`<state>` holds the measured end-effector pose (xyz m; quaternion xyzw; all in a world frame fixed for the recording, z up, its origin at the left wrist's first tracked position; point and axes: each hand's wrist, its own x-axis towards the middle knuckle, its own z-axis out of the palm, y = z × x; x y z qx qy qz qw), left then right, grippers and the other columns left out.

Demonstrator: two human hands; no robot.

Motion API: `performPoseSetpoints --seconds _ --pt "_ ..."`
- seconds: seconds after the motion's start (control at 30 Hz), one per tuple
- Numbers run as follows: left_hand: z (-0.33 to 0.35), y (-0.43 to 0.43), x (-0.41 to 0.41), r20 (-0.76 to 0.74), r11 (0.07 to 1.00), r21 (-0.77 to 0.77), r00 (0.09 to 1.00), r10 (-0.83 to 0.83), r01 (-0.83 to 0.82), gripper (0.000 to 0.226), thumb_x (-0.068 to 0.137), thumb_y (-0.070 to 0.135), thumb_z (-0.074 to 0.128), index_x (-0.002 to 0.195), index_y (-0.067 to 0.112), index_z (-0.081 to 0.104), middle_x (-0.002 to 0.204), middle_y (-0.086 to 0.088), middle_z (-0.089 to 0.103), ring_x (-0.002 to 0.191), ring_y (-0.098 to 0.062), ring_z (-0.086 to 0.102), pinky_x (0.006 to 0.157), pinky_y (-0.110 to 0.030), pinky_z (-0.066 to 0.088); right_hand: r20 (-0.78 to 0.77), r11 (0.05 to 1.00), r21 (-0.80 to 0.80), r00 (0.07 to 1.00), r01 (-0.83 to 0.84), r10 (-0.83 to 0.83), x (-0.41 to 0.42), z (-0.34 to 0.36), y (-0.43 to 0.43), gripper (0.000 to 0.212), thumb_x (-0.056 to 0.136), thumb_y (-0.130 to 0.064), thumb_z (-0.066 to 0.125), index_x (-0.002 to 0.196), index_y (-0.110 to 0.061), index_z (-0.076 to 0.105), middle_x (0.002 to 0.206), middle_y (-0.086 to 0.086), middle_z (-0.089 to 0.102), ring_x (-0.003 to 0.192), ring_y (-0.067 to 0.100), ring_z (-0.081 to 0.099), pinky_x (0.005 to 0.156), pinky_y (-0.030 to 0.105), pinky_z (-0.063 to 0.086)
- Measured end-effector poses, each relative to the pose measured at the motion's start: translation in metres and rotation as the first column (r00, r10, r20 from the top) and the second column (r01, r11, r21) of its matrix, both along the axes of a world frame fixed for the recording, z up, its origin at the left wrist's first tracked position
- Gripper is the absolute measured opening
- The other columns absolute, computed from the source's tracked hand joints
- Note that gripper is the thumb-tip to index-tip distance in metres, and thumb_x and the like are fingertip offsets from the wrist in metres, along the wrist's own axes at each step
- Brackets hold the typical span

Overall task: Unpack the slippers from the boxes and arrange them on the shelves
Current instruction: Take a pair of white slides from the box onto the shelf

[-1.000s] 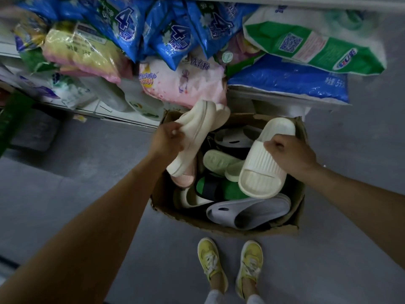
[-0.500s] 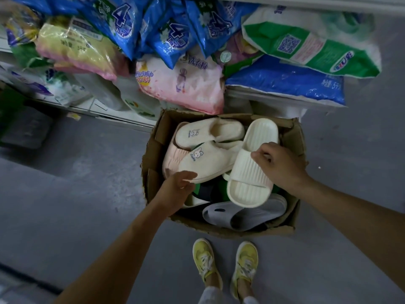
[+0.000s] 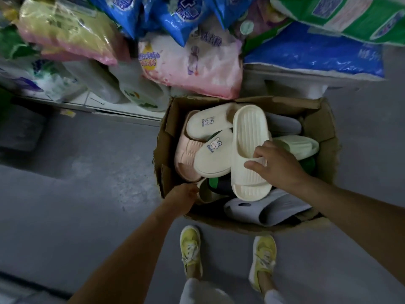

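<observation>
Box (image 3: 324,119): I see it open on the floor, just in front of the shelf (image 3: 122,111).
Ribbed slipper (image 3: 247,137): on top of the pile in the box, footbed up. Its long axis runs from me towards the shelf, toe nearest me, heel at the far end.
Right hand (image 3: 278,165): grips the ribbed slipper's strap.
Left hand (image 3: 184,195): at the box's near left corner, fingertips hidden; I cannot tell if it holds anything.
Bunny slippers (image 3: 213,156): two, just left of the ribbed one, lying aslant.
</observation>
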<state>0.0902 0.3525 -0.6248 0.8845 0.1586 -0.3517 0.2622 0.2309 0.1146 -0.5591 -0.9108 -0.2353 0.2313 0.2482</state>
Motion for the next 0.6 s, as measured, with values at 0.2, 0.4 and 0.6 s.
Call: performPoseSetpoints --seconds 0.2,0.4,0.6 --pt "-0.060 0.018 0.005 -0.012 0.885 0.065 0.887 -0.461 0.461 0.046 0.097 0.018 0.042 0.141 0.027 0.043 0.152 -0.001 0.034 0.137 -0.023 0.035 0.112 -0.035 0.031 -0.016 0.997 0.063 0.999 0.043 -0.042 0.010 -0.023 -0.002 0.031 0.084 -0.038 0.066 0.066 -0.019 0.049 0.070 -0.006 0.042 0.065 0.006 0.044 0.059 0.027 0.028" --pt "-0.072 0.013 0.028 0.053 0.516 0.224 0.518 -0.854 0.827 0.043 0.096 0.017 0.047 0.139 0.015 0.047 0.154 -0.004 0.026 0.136 -0.026 0.035 0.103 -0.037 0.041 0.033 0.999 0.028 0.999 0.021 -0.022 0.001 -0.022 0.004 0.028 0.091 -0.039 0.055 0.068 -0.032 0.041 0.064 -0.008 0.042 0.063 0.012 0.044 0.058 0.036 0.037" --pt "-0.069 0.016 0.032 0.004 0.370 0.257 0.382 -0.924 0.893 0.040 0.098 0.026 0.037 0.128 0.006 0.053 0.130 -0.008 0.057 0.117 -0.027 0.053 0.090 -0.033 0.045 -0.029 0.993 -0.023 0.993 0.114 -0.114 -0.004 -0.004 0.010 0.023 0.094 -0.028 0.054 0.081 -0.010 0.053 0.074 -0.001 0.048 0.074 0.024 0.052 0.069 0.044 0.044"
